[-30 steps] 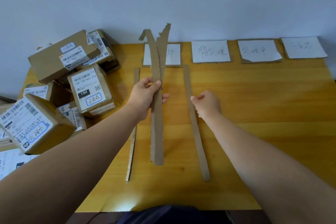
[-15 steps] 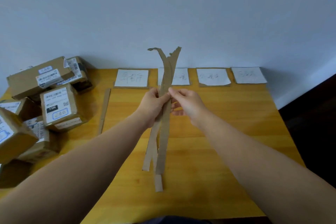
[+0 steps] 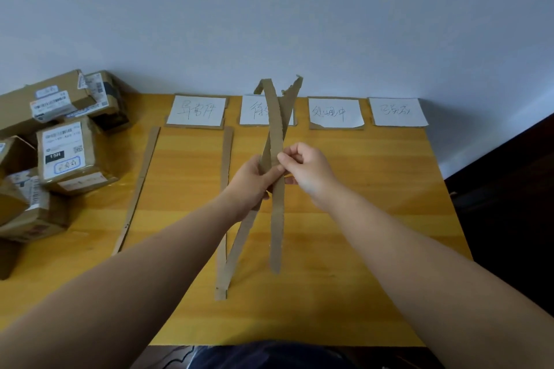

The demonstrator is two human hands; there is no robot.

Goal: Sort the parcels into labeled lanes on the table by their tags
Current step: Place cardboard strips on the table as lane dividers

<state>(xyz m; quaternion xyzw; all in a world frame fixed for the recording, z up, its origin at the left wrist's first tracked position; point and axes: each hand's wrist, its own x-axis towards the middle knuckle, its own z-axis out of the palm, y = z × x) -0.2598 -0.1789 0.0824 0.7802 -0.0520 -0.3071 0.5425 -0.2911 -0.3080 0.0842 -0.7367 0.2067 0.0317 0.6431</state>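
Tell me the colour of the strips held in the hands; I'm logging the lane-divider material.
Plain cardboard brown, no print. The held strips show best in the head view, the only one.

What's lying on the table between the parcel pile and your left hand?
Head view: two flat cardboard strips, the far-left strip beside the parcel pile and the second strip just left of the left hand.

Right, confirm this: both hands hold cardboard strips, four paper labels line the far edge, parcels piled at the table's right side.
One error: the head view shows the parcels piled at the table's left side, not its right. The rest stands.
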